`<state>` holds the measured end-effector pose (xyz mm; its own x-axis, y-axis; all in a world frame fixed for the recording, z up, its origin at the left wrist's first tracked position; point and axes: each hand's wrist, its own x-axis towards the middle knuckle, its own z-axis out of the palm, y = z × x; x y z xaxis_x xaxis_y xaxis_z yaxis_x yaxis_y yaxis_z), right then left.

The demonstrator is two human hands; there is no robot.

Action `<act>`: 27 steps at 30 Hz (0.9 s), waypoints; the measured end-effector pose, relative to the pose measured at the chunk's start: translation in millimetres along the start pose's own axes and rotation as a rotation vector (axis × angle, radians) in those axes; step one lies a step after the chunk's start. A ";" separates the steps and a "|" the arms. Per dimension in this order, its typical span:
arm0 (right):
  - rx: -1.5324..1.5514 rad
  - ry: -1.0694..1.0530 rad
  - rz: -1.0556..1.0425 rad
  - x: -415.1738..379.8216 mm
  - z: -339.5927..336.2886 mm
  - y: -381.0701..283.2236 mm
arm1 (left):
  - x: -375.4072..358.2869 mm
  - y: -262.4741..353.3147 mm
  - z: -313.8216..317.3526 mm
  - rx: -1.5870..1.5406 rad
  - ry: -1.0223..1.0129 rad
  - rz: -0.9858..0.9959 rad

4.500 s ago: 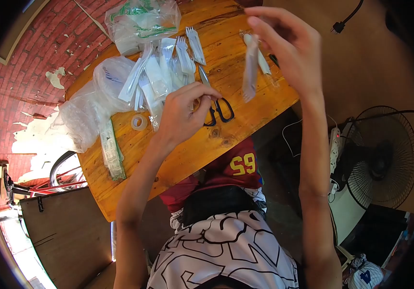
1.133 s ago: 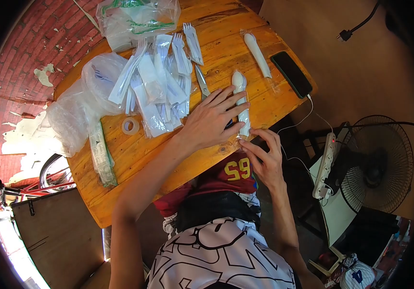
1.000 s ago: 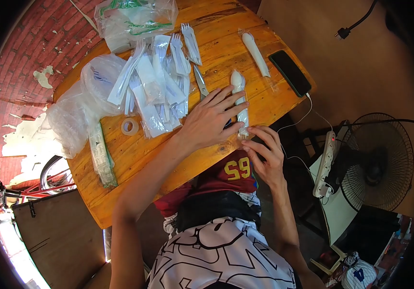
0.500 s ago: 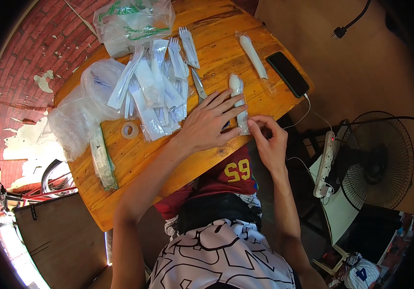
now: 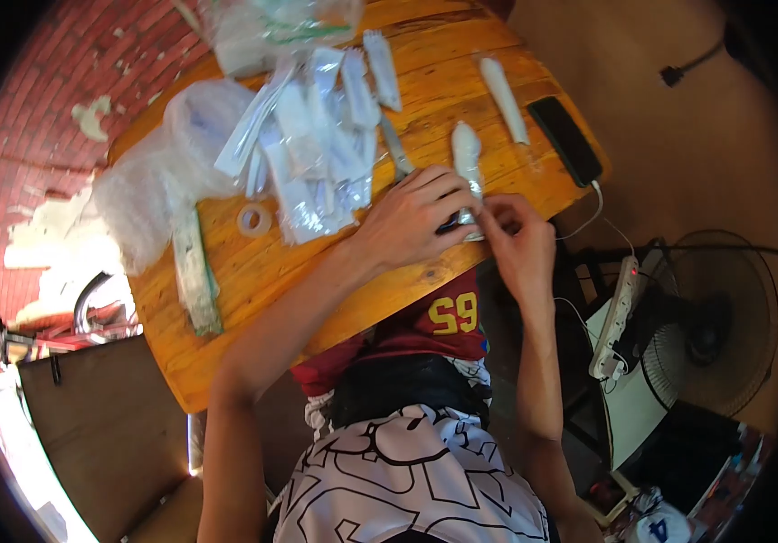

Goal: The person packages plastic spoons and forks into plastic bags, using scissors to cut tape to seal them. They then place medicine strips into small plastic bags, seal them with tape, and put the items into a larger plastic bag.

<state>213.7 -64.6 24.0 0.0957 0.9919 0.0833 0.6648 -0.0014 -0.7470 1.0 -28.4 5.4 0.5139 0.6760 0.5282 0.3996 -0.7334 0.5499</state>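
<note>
A white plastic spoon in a clear wrapper (image 5: 467, 149) lies near the table's front right edge, bowl end pointing away from me. My left hand (image 5: 418, 217) has its fingers curled together onto the lower part of this packet. At the same lower end, my right hand (image 5: 520, 240) pinches the wrapper between thumb and fingers; the exact grip is partly hidden. Scissors (image 5: 394, 145) lie under my left hand, with the blades showing beyond it. Left of them is a pile of wrapped white plastic cutlery (image 5: 312, 149).
A second wrapped packet (image 5: 503, 98) and a charging phone (image 5: 564, 140) lie at the right. A tape roll (image 5: 253, 220), a long wrapped bundle (image 5: 194, 281) and plastic bags (image 5: 172, 163) are at the left. A power strip (image 5: 620, 312) and fan (image 5: 706, 335) stand beyond the wooden table (image 5: 362, 290).
My left fingers, spread flat over the packet before, have curled in toward its lower end. My right hand has come closer to the left. The camera view has shifted slightly.
</note>
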 end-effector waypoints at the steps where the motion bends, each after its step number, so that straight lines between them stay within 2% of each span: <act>1: 0.007 0.003 -0.009 0.5 2.6 4.4 | -0.3 -1.3 0.8 0.004 0.010 0.011; 4: 0.261 0.105 -0.030 -8.7 4.7 0.5 | -3.4 -5.1 4.1 0.036 0.028 0.035; 6: 0.190 0.198 -0.099 -26.3 0.0 -9.7 | -5.7 -7.9 5.2 0.052 0.011 0.033; 7: 0.186 0.179 -0.120 -39.8 -1.5 -18.1 | -6.0 -8.5 5.6 0.057 0.009 0.035; 8: 0.140 0.096 -0.152 -53.6 -3.2 -29.3 | -6.8 -8.3 6.7 0.059 0.005 0.037; 10: 0.150 -0.134 -0.415 -74.8 1.9 -34.5 | -7.5 -8.5 7.8 0.085 -0.027 0.009; 12: 0.226 -0.345 -0.401 -98.8 15.3 -40.6 | -7.6 -6.5 6.6 0.078 -0.033 -0.007; 15: 0.091 -0.458 -0.569 -110.6 34.6 -52.3 | -8.6 -7.5 8.0 0.072 -0.028 -0.012; 18: 0.033 -0.436 -0.626 -113.4 45.2 -51.1 | -7.8 -7.8 8.0 0.061 -0.015 0.005; 22: 0.082 -0.436 -0.659 -106.9 44.2 -50.8 | -6.6 -6.4 7.3 0.049 0.008 0.010; 25: 0.171 -0.447 -0.596 -105.4 41.5 -50.9 | -6.3 -7.0 7.2 0.035 -0.003 0.002; 27: 0.310 -0.373 -0.453 -99.8 27.2 -57.7 | -5.4 -8.5 6.7 0.029 -0.020 -0.007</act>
<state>145.6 -160.1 40.8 -0.4433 0.8633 0.2412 0.3292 0.4072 -0.8520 0.0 -26.3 -6.4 0.5254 0.6801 0.5113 0.4251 -0.7304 0.5347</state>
